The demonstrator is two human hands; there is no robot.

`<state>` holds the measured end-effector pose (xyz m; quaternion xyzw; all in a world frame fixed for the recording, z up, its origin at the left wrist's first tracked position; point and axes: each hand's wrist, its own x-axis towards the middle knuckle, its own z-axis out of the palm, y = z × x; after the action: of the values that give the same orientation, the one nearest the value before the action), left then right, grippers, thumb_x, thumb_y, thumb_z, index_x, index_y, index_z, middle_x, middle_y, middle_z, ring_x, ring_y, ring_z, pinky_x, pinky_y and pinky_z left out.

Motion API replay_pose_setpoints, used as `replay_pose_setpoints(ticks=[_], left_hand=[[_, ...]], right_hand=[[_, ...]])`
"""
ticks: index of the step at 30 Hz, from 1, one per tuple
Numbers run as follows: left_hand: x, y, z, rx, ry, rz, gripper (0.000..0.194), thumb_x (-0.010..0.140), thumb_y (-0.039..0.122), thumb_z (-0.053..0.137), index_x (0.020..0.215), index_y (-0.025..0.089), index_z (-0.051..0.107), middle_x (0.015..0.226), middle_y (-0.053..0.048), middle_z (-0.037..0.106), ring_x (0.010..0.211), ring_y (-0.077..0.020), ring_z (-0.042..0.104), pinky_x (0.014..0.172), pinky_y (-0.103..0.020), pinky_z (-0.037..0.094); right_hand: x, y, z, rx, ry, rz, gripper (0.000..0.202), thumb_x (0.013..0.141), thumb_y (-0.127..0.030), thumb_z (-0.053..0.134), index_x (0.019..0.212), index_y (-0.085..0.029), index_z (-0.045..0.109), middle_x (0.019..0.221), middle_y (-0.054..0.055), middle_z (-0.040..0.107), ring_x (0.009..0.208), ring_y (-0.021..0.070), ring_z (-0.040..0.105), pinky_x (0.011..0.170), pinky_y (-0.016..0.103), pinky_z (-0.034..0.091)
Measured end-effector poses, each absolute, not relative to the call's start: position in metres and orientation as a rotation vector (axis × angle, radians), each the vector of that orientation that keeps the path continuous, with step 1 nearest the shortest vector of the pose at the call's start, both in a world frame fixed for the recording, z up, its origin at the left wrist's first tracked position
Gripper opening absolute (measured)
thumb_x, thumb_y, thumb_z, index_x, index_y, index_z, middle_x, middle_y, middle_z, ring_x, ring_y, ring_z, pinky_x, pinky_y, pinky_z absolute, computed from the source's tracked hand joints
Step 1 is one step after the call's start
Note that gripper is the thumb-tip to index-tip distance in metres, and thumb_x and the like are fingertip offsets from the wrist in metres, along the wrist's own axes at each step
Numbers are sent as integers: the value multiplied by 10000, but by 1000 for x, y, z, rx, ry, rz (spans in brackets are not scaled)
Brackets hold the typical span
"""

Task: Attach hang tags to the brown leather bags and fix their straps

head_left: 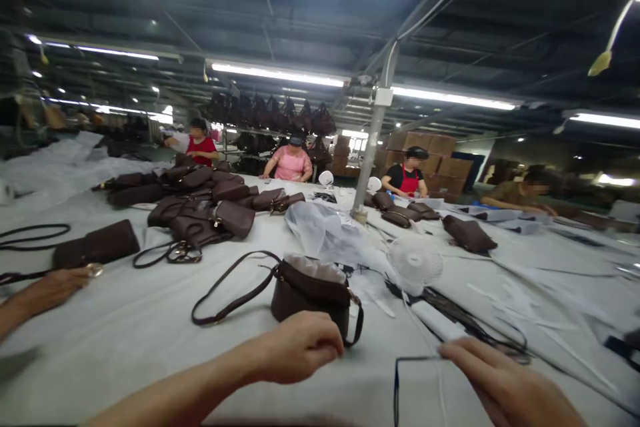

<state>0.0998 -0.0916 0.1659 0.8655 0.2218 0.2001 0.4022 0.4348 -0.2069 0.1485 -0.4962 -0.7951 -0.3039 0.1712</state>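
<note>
On white table (150,327) | brown bag (300,293): pale material (317,269) inside | left hand (300,347): curled, grip unclear | right hand (505,373): pinching dark cord (397,387)

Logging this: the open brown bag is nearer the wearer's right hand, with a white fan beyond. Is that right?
Not the right hand: the head view shows the open brown bag nearer the left hand. The white fan beyond is correct.
</note>
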Motion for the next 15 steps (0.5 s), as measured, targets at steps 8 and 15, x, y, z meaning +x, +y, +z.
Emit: replay_pose_setpoints(ticks=[8, 15], left_hand=[[94, -119, 115, 1202, 380, 693, 374, 769, 431, 651, 1006, 142, 636, 888, -73, 672, 872, -203, 598, 878, -356, 403], [48, -121, 88, 1445, 696, 642, 296, 795, 414, 571, 694, 139, 615, 615, 14, 535, 654, -131, 483, 704, -244, 371]], right_hand=[[311, -186, 195, -1279, -2223, -990, 389, 882, -82, 359, 950, -226, 714, 925, 49, 737, 743, 151, 692, 653, 233, 494], [319, -211, 148, -1620, -2082, -725, 328, 902, -140, 410, 1002, -229, 710, 983, 39, 732, 807, 142, 690, 680, 209, 501]])
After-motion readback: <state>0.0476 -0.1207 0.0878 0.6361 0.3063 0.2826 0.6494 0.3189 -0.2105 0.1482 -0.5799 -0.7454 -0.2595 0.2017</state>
